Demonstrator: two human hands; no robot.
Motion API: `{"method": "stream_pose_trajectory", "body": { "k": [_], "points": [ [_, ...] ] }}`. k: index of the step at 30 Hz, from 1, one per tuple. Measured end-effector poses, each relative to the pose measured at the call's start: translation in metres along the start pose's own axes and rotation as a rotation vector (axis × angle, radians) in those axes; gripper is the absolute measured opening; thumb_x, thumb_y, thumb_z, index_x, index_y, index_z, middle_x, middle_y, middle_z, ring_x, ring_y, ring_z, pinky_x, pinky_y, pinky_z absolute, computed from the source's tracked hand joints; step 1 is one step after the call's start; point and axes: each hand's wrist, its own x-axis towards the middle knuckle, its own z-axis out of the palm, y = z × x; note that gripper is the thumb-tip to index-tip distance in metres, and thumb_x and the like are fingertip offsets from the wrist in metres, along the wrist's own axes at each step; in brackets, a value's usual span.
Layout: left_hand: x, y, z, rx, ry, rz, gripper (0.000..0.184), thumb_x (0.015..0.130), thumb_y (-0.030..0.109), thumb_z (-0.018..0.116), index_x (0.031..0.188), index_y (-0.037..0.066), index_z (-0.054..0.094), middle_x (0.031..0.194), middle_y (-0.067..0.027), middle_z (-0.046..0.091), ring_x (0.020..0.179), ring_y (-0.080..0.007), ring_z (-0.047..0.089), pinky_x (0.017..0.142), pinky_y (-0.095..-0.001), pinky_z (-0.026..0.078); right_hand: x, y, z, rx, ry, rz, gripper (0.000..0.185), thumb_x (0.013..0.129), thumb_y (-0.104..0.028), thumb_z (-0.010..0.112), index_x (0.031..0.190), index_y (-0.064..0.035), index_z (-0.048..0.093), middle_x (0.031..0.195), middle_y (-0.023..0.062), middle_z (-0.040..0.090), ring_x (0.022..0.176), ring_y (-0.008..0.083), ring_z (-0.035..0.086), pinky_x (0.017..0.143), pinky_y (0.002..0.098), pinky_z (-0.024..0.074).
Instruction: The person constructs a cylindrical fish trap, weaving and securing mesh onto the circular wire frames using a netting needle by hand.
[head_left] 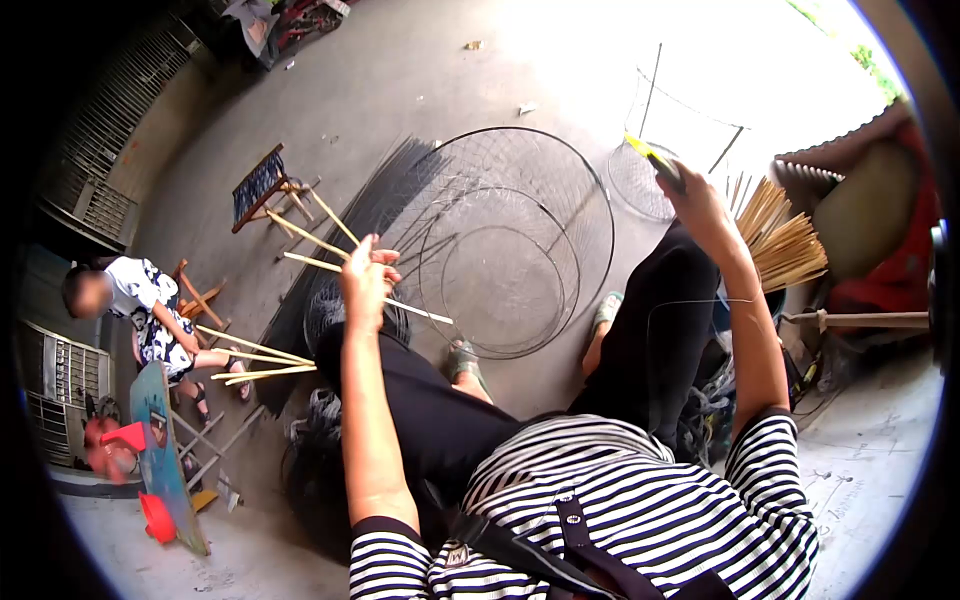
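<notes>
My left hand (pixel 368 282) is raised over my left knee, fingers closed round a pale thin wooden stick (pixel 420 311) that sticks out on both sides. Further pale sticks reach up and left from the same hand. On the other side, my right hand (pixel 700 212) grips a slim tool with a yellow end and dark handle (pixel 648 157); its exact kind I cannot make out. Between my feet stands a round net cage (pixel 510 240) of dark hoops and fine mesh. A bundle of thin wooden sticks (pixel 775 240) stands upright beside my right forearm.
A smaller net frame (pixel 640 180) stands beyond my right knee. Dark rods (pixel 370 200) lie on the floor near a folding stool (pixel 262 188). Far left, a child (pixel 150 310) sits by a tilted blue board (pixel 160 460) with red containers. More pale sticks (pixel 265 358) jut out beside my left leg.
</notes>
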Motion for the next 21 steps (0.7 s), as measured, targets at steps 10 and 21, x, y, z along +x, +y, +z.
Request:
{"method": "stream_pose_trajectory", "body": {
  "k": [10,21],
  "points": [
    [-0.047,-0.001,0.004,0.808,-0.065,0.455,0.062,0.077,-0.004,0.053,0.138,-0.004,0.042,0.13,-0.0252,0.052,0.123,-0.0368,0.05,0.106,-0.0442,0.037,-0.023,-0.012,0.1,-0.164,-0.299,-0.23,0.04,0.094,-0.017,0.056,0.132,-0.0057,0.052,0.084,0.0163,0.069,0.07,0.0275,0.068,0.063,0.0374,0.054],
    [0.062,-0.038,-0.002,-0.072,0.262,-0.072,0.025,0.089,0.0,0.061,0.112,-0.003,0.067,0.083,-0.0108,0.068,0.052,-0.0112,0.056,0.044,-0.0251,0.045,-0.046,-0.046,0.12,-0.169,-0.453,-0.714,0.031,0.095,-0.011,0.048,0.123,-0.0006,0.056,0.078,0.012,0.065,0.07,0.0293,0.066,0.06,0.0411,0.053]
  ]
}}
